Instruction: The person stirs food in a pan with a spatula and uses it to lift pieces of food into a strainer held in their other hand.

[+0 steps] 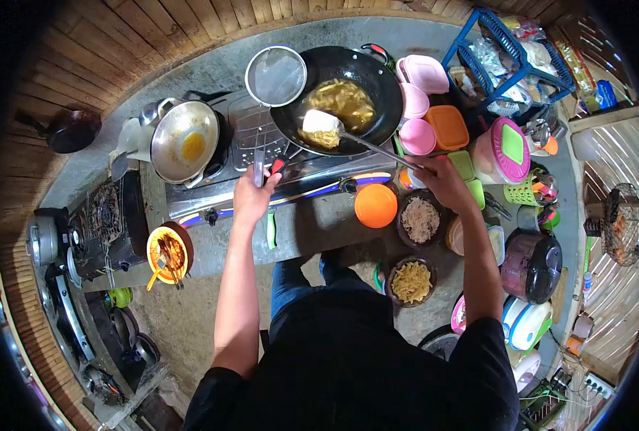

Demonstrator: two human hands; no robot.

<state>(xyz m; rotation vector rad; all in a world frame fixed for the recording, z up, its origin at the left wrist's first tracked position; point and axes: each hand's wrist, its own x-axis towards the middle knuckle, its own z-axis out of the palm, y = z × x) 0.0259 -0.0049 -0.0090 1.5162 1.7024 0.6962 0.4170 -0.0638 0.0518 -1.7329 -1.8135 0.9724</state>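
My left hand (253,197) is closed around the handle of a round mesh strainer (276,76), held up at the left rim of a black wok (388,93). The wok sits on the stove, with pale fried pieces (345,100) in oil inside it. My right hand (445,183) grips the long handle of a metal spatula (323,122). Its blade is in the wok, with some yellowish pieces at its lower edge. A red-and-black wok handle (278,165) shows just beside my left hand.
Left of the wok, a lighter pan (185,141) holds a little yellow liquid. A bowl of red sauce (167,253) stands at the counter's left. Near my right arm are an orange lid (375,206), a bowl of rice (420,220), a bowl of pale pieces (411,281) and several plastic containers.
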